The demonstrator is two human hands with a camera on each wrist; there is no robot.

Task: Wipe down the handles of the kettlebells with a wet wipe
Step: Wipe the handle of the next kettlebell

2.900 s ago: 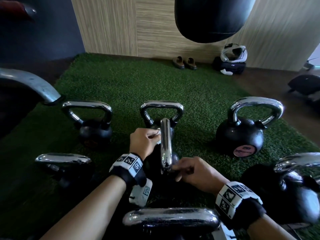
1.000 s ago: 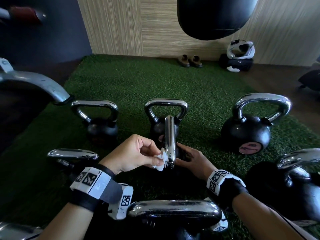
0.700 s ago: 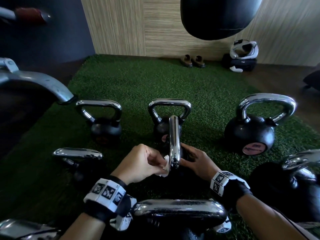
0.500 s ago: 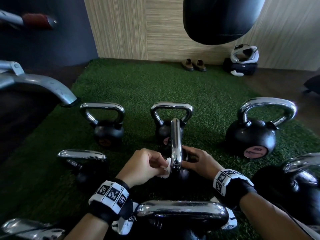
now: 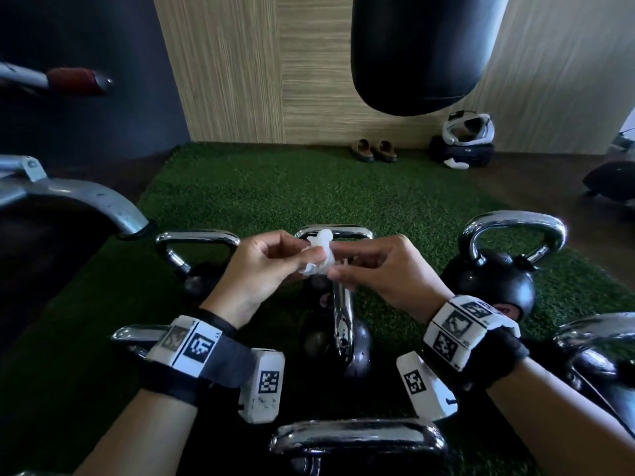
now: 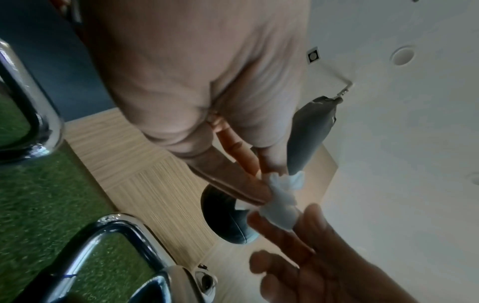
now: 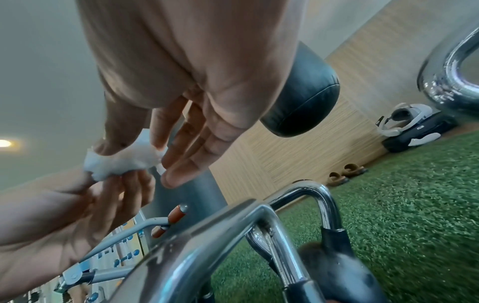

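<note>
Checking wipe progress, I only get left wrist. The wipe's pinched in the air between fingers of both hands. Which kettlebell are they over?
Observer: Head view shows the left hand and right hand pinching the wet wipe above the middle kettlebell, whose handle points end-on at the camera.
Operator: Is anything touching that handle?
Observer: No. Right wrist view shows the chrome handle below the fingers, with a clear gap.
Operator: How many kettlebells are there?
Observer: Head view shows at least seven chrome handles on the green turf. Some are cut off at the frame edges.
</note>
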